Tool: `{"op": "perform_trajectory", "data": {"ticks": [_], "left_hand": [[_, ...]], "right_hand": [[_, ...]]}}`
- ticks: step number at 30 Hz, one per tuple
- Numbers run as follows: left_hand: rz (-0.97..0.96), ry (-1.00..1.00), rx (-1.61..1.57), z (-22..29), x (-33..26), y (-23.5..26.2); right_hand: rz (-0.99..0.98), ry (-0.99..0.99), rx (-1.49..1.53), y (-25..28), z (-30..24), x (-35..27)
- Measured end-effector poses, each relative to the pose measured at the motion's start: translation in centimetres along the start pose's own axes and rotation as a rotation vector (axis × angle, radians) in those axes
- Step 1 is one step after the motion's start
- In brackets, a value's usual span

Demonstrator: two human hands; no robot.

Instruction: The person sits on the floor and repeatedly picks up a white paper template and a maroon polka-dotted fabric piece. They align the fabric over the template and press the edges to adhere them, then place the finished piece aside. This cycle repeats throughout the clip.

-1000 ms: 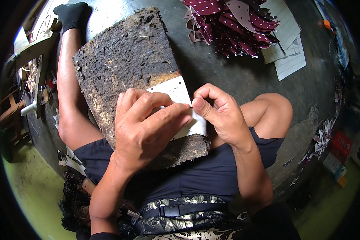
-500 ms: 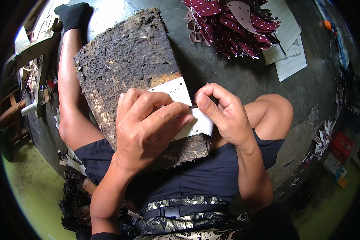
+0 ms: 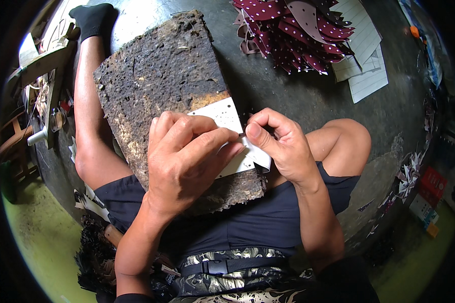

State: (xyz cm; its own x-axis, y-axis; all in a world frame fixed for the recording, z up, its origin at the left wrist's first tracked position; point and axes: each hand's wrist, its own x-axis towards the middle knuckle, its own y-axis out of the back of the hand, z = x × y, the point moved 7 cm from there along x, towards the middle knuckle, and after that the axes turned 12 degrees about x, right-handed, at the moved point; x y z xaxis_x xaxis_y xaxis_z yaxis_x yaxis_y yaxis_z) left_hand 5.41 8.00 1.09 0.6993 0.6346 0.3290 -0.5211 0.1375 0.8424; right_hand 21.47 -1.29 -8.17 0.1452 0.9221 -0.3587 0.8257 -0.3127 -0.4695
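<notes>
A rough, dark, worn block lies across my lap. On its near right end rests a white sheet with small holes or dots. Over that sheet my left hand is closed in a pinch, thumb and forefinger together. Facing it from the right, my right hand is closed too, with the thumb pressed on the bent forefinger. A small dark strip shows between the two sets of fingertips; most of it is hidden. Below it, a white flap curls past the block's right edge.
Maroon pieces with white dots are piled on the dark floor at the upper right, beside lined paper sheets. Wooden frames stand at the left. Scraps and a red packet lie at the right.
My right hand has shifted slightly, and less of the dark strip shows between the fingertips. The white flap curls a little farther right. My left hand stays nearly in place.
</notes>
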Motion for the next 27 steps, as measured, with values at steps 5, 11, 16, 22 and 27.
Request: {"op": "perform_trajectory", "data": {"ticks": [5, 11, 16, 22, 27], "left_hand": [[0.036, -0.037, 0.049, 0.3, -0.1, 0.1], [0.062, -0.055, 0.076, 0.6, -0.4, 0.2], [0.061, -0.072, 0.11, 0.8, -0.6, 0.2], [0.026, -0.078, 0.17, 1.4, -0.4, -0.1], [-0.08, -0.006, 0.19, 1.6, -0.1, -0.4]], "right_hand": [[0.03, 0.012, -0.044, 0.3, 0.1, -0.2], [0.067, 0.009, -0.055, 0.6, 0.3, -0.4], [0.076, 0.014, -0.055, 0.6, 0.3, -0.5], [0.135, 0.031, -0.192, 1.7, 0.3, -0.7], [0.292, 0.114, -0.347, 2.8, -1.4, -1.2]]}}
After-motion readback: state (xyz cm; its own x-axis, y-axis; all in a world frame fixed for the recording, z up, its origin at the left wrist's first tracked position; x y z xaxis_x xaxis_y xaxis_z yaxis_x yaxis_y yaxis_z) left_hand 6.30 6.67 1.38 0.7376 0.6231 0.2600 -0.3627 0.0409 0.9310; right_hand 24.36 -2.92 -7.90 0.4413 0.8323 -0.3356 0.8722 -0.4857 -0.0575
